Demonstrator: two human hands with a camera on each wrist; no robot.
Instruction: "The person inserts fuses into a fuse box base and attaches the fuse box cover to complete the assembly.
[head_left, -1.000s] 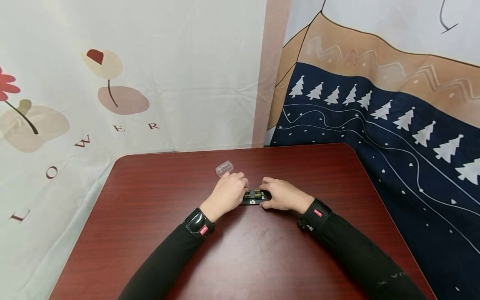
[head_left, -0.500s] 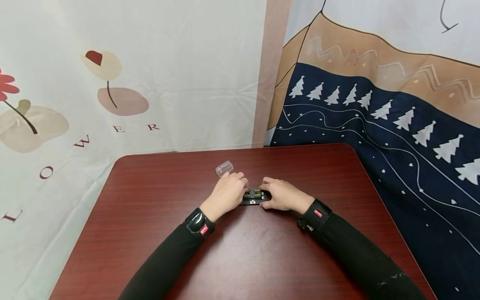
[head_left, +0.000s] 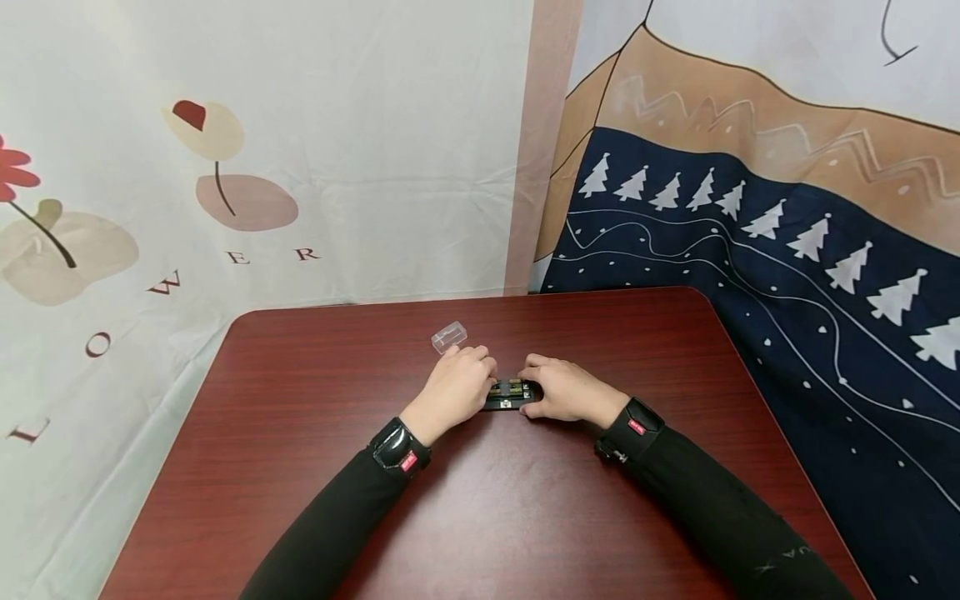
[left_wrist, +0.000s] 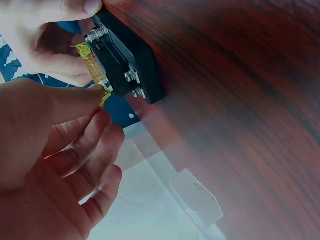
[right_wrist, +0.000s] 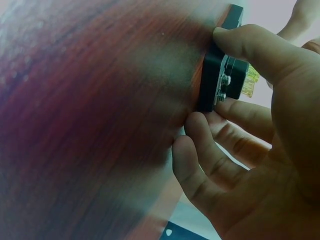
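A black fuse holder (head_left: 512, 405) with metal bolts (left_wrist: 131, 76) lies on the table between my hands. Along its top sits a see-through yellow fuse (left_wrist: 91, 62), also visible in the right wrist view. My left hand (head_left: 459, 379) pinches the end of this fuse between thumb and index finger, its other fingers loosely bent beside the holder. From the other end, my right hand (head_left: 566, 389) grips the black base, thumb on the near edge and fingers along the far side. In the head view, the left fingers hide the holder's left end.
A clear plastic cover (head_left: 449, 336) lies on the table just beyond my left hand. The reddish-brown wooden table (head_left: 495, 517) ends at a back edge against printed cloth hangings (head_left: 405, 167). Each wrist carries a black strap.
Almost nothing differs. Both hands stay at the fuse holder, with only a very slight shift of the left hand; the clear cover stays in place.
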